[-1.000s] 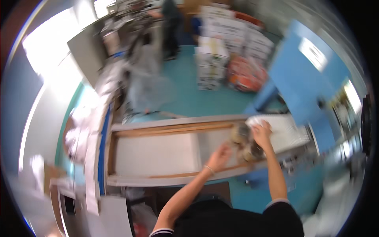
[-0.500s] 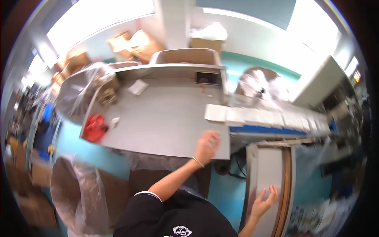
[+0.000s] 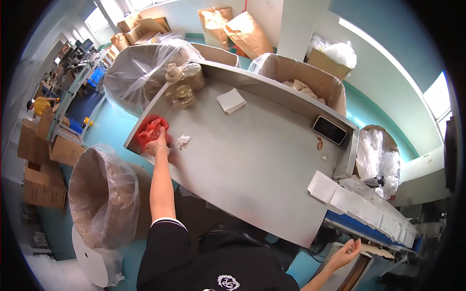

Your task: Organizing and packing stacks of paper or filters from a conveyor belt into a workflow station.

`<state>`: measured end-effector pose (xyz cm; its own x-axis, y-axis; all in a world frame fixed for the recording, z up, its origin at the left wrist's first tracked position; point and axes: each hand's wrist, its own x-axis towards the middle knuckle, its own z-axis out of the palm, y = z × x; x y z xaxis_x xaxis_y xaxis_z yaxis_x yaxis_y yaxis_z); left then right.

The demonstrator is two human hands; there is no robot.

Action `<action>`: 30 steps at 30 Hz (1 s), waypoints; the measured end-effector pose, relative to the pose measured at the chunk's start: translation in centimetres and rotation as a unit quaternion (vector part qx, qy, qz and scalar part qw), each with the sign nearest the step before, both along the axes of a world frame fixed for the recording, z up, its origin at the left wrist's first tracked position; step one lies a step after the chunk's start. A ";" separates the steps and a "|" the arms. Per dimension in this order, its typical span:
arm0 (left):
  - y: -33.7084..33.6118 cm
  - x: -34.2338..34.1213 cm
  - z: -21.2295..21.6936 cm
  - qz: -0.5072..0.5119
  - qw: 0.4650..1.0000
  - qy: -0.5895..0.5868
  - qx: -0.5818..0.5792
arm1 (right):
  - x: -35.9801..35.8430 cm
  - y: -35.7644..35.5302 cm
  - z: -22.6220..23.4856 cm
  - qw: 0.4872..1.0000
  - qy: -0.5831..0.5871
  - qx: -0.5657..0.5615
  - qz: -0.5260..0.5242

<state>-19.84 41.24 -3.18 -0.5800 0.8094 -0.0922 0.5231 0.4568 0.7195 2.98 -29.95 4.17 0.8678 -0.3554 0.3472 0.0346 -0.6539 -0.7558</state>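
Note:
At the tray table's left end my left hand reaches into a crumpled red plastic bag. Its fingers are mostly hidden by the bag, so their grip cannot be made out. A small crumpled white scrap lies just right of that hand. Off the table's lower right corner hovers my right hand, palm upward. Its fingers are loosely bent and apart, with nothing in them. Beside it a row of white folded sheets overlaps along a blue-edged conveyor.
The grey metal table has raised walls; on it are a phone, a white square pad, a beaded bracelet and a clear jar. Plastic-lined bins stand around, one at lower left and a box behind.
My left hand has moved from the table's right front edge to the red bag at the left. The view has turned left. My right hand still hangs at the right, empty.

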 end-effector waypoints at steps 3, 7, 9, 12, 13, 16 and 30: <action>2.7 -1.0 -1.5 -0.030 0.999 0.018 -0.010 | 1.6 4.5 1.2 0.995 0.004 0.052 0.079; 1.0 -1.6 -0.7 -0.111 0.992 0.059 0.012 | 1.7 10.4 2.2 0.973 0.088 0.028 0.213; -1.8 -2.9 0.2 -0.125 0.991 0.047 0.014 | 1.4 13.2 1.4 0.953 0.059 0.021 0.296; -7.9 -4.3 1.1 -0.147 0.981 0.113 0.062 | -0.7 18.9 2.8 0.899 0.067 0.023 0.433; -10.4 -4.2 1.5 -0.180 0.976 0.077 0.094 | -1.6 20.4 2.9 0.872 0.096 0.026 0.479; -17.5 -3.6 0.5 -0.235 0.960 0.057 0.143 | -4.3 24.3 2.7 0.755 0.236 0.085 0.606; -31.4 7.6 7.0 -0.466 0.875 -0.133 -0.008 | -0.2 25.0 -2.6 0.798 0.176 -0.035 0.576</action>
